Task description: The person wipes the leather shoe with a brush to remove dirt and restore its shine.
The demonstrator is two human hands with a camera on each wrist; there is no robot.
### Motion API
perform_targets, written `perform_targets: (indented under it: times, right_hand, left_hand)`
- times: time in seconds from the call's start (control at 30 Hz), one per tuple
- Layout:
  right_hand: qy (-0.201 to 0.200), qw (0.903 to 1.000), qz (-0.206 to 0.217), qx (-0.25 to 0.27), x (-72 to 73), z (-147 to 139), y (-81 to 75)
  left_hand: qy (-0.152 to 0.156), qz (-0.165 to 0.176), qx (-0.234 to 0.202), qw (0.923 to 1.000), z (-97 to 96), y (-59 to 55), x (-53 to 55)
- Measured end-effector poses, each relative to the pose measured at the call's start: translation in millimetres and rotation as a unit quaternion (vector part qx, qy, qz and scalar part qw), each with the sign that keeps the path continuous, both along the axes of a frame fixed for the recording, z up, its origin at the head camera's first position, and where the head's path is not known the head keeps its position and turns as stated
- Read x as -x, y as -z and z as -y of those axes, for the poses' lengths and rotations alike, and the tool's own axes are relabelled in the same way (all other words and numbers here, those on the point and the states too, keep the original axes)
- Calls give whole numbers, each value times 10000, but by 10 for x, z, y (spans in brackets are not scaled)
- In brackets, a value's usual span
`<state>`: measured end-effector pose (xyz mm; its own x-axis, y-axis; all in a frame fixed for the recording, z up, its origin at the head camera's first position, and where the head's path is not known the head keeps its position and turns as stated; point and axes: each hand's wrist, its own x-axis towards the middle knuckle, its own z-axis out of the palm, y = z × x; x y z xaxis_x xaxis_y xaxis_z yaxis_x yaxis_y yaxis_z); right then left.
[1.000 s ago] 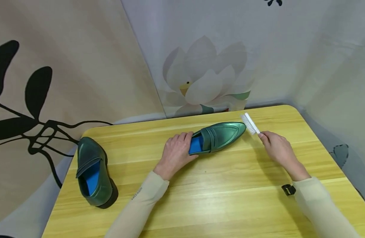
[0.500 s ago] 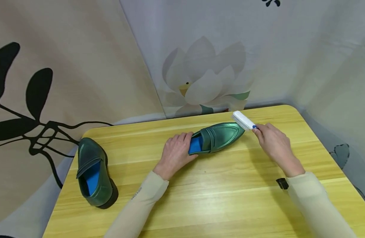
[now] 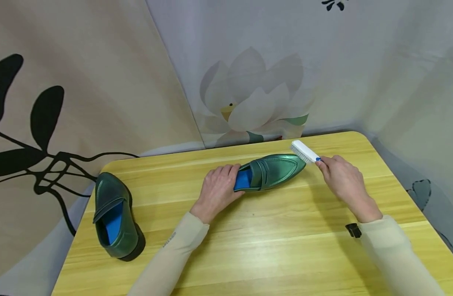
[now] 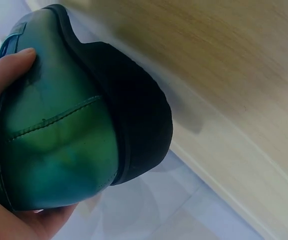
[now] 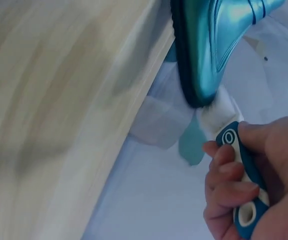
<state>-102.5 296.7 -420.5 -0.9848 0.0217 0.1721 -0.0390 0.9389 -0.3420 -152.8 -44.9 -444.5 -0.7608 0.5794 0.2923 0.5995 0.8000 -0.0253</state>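
A green loafer [image 3: 283,168] with a blue insole is held over the table, its toe pointing right. My left hand [image 3: 218,187] grips it round the heel; in the left wrist view the thumb lies along the side of the green heel [image 4: 58,135], above the black sole. My right hand [image 3: 342,181] holds a white brush [image 3: 304,151] by its handle. The bristles touch the loafer's toe. Fingers wrap the blue-and-white handle [image 5: 244,180] in the right wrist view, where the bristles look blurred against the toe [image 5: 204,85].
A second green loafer [image 3: 117,218] stands on the left side of the wooden table [image 3: 256,255]. Behind the table hangs a pale curtain [image 3: 248,61] printed with a flower and dark leaves. A small black item [image 3: 353,230] sits at the right wrist.
My right hand has brought the brush leftward from beyond the toe tip onto the toe, then slightly back right. The brush has turned, showing its white back. The left hand keeps its grip.
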Motion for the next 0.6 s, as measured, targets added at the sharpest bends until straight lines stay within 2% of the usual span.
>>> perform_targets:
  times: [0.2,0.3,0.47,0.6]
  right_hand:
    - [-358,9967,-599,-419,20,310,-20]
    - [-333,9954,-716,-534,-2,321,-14]
    - [80,9968,-611,-507,-67,144,-26]
    - [61,9972,-560,-484,-73,145,-31]
  left_hand:
    - [68,-41,14,10000,-44,-3,-24]
    - [91,-54,5,9999,-47,11,-26]
    - [-1,-85,23,10000,-27,34,-18]
    - [-34,-72,10,10000,-26,41,-13]
